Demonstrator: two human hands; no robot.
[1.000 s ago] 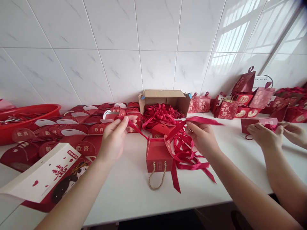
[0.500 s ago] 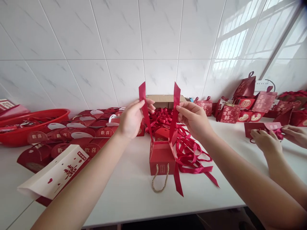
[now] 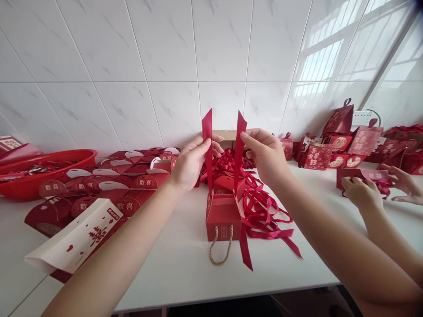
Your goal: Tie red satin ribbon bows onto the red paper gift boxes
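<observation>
A small red gift box (image 3: 223, 217) with a beige rope handle stands on the white table (image 3: 178, 264) in front of me. A red ribbon (image 3: 208, 149) runs through its top, and both ends rise straight up above it. My left hand (image 3: 191, 164) pinches the left end; my right hand (image 3: 266, 155) pinches the right end (image 3: 238, 149). The two ends stand close together and nearly parallel, and both hands hover above the box.
Loose red ribbons (image 3: 264, 211) lie right of the box, with a cardboard box (image 3: 228, 134) behind. Flat red box blanks (image 3: 109, 185) cover the left side beside a red basin (image 3: 39, 169) and a white-and-red carton (image 3: 74, 240). Another person's hands (image 3: 363, 193) work at right near finished red boxes (image 3: 333, 147).
My hands swung the ribbon ends from spread sideways to upright above the box, then drew them closer together. The other person's far hand has opened a little.
</observation>
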